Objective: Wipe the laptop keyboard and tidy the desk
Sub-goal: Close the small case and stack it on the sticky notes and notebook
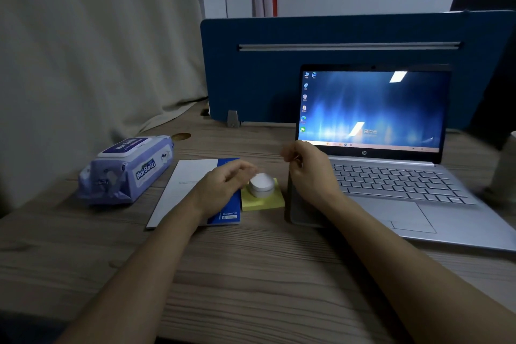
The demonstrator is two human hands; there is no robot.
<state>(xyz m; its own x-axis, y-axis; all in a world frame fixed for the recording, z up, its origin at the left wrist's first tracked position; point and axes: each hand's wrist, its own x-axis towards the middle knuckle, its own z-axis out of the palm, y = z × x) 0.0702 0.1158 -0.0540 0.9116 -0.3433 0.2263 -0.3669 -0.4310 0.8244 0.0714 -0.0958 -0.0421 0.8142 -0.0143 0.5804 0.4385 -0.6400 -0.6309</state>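
Wood-grain desk [251, 274] carries everything here, backed along its far edge by a blue divider panel [265, 70] and, at the far left, a pale curtain [97, 50]. An open silver HP laptop [435, 212] sits toward the desk's right edge, its screen [374, 109] lit with a blue desktop and its keyboard [396, 181] uncovered. Near the left edge lies a purple pack of wet wipes [125, 173], lid closed. Between the pack and the laptop rests a white-and-blue booklet [190, 176], and just beside its right edge a yellow sticky-note pad [262, 201] bears a small white round case [262, 184]. The person's left hand [220, 187] hovers over the booklet with fingers loosely curled and empty, the fingertips close to the white case; whether they touch it is unclear through motion blur. The right hand [310, 173] is raised at the laptop's left edge, thumb and forefinger pinched together, with nothing discernible between them.
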